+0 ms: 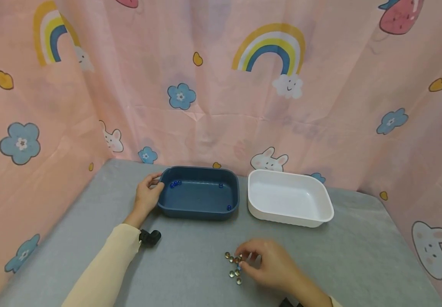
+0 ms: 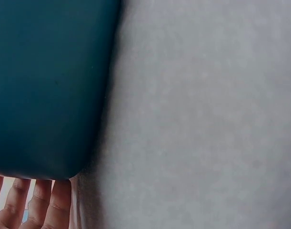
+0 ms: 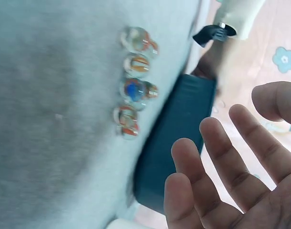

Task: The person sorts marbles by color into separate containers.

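Observation:
At the far side of the table, my left hand [image 1: 146, 197] touches the left end of a dark blue tray [image 1: 197, 214]. Its straight, spread fingers [image 2: 39, 202] meet the tray's end wall in the left wrist view. Several blue marbles [image 1: 175, 183] lie in that tray, grouped at the left and scattered at the right. Over a cluster of glass marbles [image 1: 232, 274] on the table hovers my right hand [image 1: 270, 264], fingers loosely bent and holding nothing. Most of these marbles are clear with orange swirls; a blue marble [image 3: 133, 90] sits among them.
A white tray [image 1: 291, 217] stands right of the blue one, a narrow gap between them. Grey cloth [image 1: 190, 264] covers the table. A pink patterned curtain [image 1: 213, 132] hangs behind and at both sides.

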Demonstrator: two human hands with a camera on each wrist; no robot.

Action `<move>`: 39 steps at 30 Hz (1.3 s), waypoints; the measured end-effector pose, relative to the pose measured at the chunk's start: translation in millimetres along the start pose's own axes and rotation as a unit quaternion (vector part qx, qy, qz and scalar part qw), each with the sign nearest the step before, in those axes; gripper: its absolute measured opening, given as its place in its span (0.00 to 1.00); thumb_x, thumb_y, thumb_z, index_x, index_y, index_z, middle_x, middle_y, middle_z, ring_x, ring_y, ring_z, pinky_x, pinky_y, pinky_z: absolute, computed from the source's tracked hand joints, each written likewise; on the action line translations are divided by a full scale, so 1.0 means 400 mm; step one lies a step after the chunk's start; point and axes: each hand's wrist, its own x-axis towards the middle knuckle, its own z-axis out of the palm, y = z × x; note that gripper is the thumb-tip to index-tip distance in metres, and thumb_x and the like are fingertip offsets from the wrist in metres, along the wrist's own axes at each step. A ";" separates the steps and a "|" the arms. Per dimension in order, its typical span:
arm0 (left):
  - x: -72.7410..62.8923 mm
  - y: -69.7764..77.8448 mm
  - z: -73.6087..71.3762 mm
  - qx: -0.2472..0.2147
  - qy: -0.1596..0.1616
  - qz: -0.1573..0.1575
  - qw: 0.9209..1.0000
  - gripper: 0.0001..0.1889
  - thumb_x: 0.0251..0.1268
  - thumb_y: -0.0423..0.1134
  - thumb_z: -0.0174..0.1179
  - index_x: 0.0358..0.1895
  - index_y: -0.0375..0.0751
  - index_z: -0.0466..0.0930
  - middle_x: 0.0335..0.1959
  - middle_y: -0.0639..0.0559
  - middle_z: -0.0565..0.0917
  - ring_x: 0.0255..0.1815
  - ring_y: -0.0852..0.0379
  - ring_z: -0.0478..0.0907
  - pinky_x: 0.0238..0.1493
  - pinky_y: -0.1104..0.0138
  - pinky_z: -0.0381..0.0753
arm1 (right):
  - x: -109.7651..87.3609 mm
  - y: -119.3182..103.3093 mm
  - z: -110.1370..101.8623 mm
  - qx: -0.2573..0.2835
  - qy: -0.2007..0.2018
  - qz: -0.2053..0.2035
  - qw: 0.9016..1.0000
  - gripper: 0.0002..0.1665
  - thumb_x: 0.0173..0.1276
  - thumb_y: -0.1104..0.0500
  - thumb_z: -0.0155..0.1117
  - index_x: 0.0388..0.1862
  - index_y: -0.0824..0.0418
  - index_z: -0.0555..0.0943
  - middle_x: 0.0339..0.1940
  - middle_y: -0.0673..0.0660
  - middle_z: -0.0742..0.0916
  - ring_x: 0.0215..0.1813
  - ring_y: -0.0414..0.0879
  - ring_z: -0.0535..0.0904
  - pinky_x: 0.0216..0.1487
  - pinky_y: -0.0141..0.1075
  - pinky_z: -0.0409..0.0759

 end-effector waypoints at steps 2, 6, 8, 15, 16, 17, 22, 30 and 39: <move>-0.001 0.001 -0.001 0.003 0.000 0.004 1.000 0.21 0.66 0.36 0.53 0.63 0.43 0.74 0.54 0.36 0.81 0.49 0.42 0.80 0.44 0.63 0.76 | -0.009 0.005 0.007 -0.010 0.004 -0.006 1.000 0.09 0.56 0.62 0.69 0.37 0.52 0.85 0.33 0.43 0.87 0.32 0.32 0.78 0.33 0.29 0.78; -0.004 0.004 -0.002 0.011 0.000 0.011 1.000 0.22 0.67 0.37 0.53 0.64 0.42 0.74 0.54 0.36 0.81 0.47 0.43 0.80 0.39 0.67 0.75 | -0.022 0.012 0.020 -0.042 0.003 -0.004 0.999 0.10 0.54 0.60 0.70 0.37 0.49 0.85 0.30 0.39 0.84 0.31 0.30 0.75 0.32 0.26 0.74; -0.004 0.005 -0.002 0.012 0.000 0.011 1.000 0.22 0.67 0.37 0.53 0.64 0.42 0.74 0.54 0.36 0.81 0.47 0.43 0.80 0.39 0.67 0.75 | -0.026 0.015 0.025 -0.060 0.005 -0.005 0.998 0.11 0.54 0.59 0.70 0.36 0.47 0.85 0.29 0.38 0.83 0.30 0.29 0.74 0.31 0.25 0.72; -0.007 0.006 -0.002 0.012 0.000 0.008 1.000 0.22 0.67 0.37 0.53 0.64 0.43 0.74 0.54 0.37 0.81 0.48 0.43 0.80 0.41 0.64 0.76 | -0.036 0.027 0.043 -0.080 0.004 -0.003 0.997 0.11 0.52 0.59 0.69 0.35 0.47 0.85 0.27 0.39 0.82 0.29 0.28 0.73 0.28 0.24 0.69; -0.007 0.006 -0.003 0.012 0.000 0.007 1.000 0.22 0.67 0.37 0.53 0.64 0.43 0.74 0.54 0.37 0.81 0.48 0.43 0.80 0.42 0.63 0.76 | -0.036 0.029 0.046 -0.079 -0.001 0.005 0.997 0.11 0.52 0.59 0.69 0.35 0.47 0.85 0.26 0.38 0.81 0.28 0.28 0.72 0.28 0.24 0.68; -0.007 0.006 -0.003 0.011 0.000 0.006 1.000 0.22 0.67 0.37 0.53 0.63 0.43 0.74 0.54 0.37 0.81 0.48 0.43 0.80 0.42 0.63 0.76 | -0.036 0.031 0.048 -0.079 -0.005 0.011 0.997 0.10 0.52 0.59 0.69 0.35 0.47 0.85 0.26 0.38 0.81 0.28 0.28 0.72 0.28 0.24 0.68; -0.005 0.004 -0.002 0.010 -0.001 0.006 1.000 0.21 0.67 0.37 0.53 0.63 0.42 0.74 0.54 0.37 0.81 0.47 0.43 0.80 0.41 0.67 0.75 | -0.034 0.037 0.058 -0.081 -0.016 0.035 0.996 0.10 0.51 0.59 0.70 0.33 0.47 0.85 0.24 0.37 0.79 0.26 0.28 0.70 0.27 0.24 0.68; -0.005 0.002 -0.001 0.009 -0.001 0.004 1.000 0.21 0.67 0.36 0.53 0.64 0.42 0.74 0.54 0.36 0.80 0.48 0.44 0.79 0.42 0.65 0.75 | -0.028 0.035 0.066 -0.083 -0.016 0.054 0.995 0.11 0.51 0.61 0.69 0.32 0.45 0.85 0.23 0.35 0.78 0.23 0.27 0.66 0.24 0.24 0.64; -0.007 0.005 0.000 0.009 0.002 0.003 1.000 0.22 0.67 0.37 0.52 0.64 0.42 0.74 0.55 0.36 0.80 0.49 0.43 0.78 0.46 0.60 0.77 | -0.020 0.035 0.068 -0.077 -0.020 0.060 0.995 0.12 0.51 0.62 0.68 0.33 0.46 0.85 0.23 0.36 0.80 0.23 0.27 0.67 0.23 0.24 0.65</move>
